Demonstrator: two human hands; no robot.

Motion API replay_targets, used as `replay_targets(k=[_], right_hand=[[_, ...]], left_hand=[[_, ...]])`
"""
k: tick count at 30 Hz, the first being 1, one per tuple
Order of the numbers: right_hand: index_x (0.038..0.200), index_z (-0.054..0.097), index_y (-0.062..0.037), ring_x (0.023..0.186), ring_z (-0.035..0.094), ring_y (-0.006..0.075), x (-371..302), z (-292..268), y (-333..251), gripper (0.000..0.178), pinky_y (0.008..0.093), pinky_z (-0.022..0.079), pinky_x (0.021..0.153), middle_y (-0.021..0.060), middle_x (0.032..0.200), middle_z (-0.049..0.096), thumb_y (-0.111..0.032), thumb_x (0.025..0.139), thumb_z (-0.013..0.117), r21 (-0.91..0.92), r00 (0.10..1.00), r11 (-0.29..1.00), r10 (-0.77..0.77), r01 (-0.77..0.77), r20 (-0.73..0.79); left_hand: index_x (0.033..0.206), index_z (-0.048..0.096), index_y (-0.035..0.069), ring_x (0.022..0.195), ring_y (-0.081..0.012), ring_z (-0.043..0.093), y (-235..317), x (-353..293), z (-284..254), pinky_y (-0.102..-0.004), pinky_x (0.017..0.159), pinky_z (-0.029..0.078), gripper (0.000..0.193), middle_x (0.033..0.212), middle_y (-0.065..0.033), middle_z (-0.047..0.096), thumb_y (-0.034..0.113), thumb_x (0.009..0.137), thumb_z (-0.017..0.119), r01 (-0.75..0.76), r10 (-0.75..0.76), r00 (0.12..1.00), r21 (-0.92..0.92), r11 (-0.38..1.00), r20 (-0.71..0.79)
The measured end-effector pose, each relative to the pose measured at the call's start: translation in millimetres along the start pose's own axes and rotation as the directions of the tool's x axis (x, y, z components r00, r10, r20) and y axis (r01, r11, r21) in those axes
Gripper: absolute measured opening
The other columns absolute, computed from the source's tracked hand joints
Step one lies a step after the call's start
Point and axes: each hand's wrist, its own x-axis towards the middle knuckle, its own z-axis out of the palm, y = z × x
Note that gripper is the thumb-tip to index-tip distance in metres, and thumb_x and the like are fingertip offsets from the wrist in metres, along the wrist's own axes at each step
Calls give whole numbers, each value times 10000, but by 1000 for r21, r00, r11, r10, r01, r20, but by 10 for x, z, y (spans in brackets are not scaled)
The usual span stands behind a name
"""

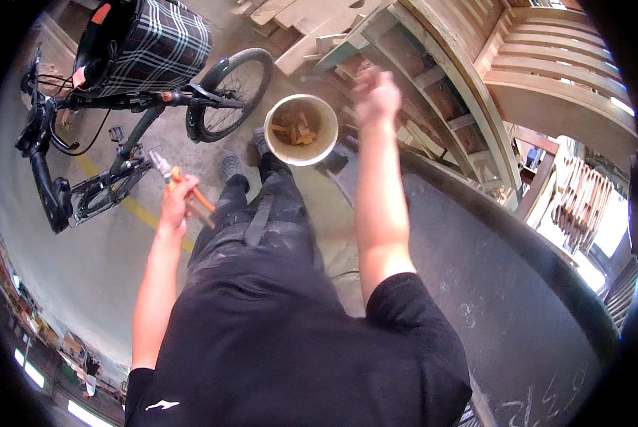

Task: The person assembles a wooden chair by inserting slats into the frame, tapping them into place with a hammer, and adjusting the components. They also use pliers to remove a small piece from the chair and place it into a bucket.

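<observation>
My left hand (177, 205) is closed around a pair of pliers (161, 166) with orange handles, its metal jaws pointing up and away from me. It is in front of my left thigh, beside the bicycle. My right hand (376, 98) is stretched forward, smeared by motion, and its fingers cannot be made out. Behind it are curved wooden frames (413, 77). Left of that hand and lower, a pale round bucket (333, 135) stands on the floor with wood scraps (295, 128) inside.
A black bicycle (223, 99) with a plaid basket bag (161, 46) stands at the left. Wooden boards (312, 28) lie at the far side. A dark tabletop (468, 285) fills the right, with a slatted wooden piece (546, 53) beyond it.
</observation>
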Motion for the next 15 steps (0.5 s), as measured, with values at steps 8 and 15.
replay_targets(k=[8,15], right_hand=[[888,651,-164,603,581,135,1779,-517,-625,220,277,421,473,-31,741,626,-242,988,472,720,994,693,108,-50,-35],[972,633,-97,566,591,155,1989,-497,-630,233,248,495,431,36,783,666,-168,1028,418,808,951,589,233,30,-205]], left_hand=[[883,672,124,468,-53,379,-347,-448,-712,-249,397,255,147,597,87,439,266,899,635,181,-222,956,-208,961,-193],[893,661,110,411,-56,335,-345,-536,-542,-258,375,246,145,558,94,400,249,909,624,148,-220,950,-299,943,-222]])
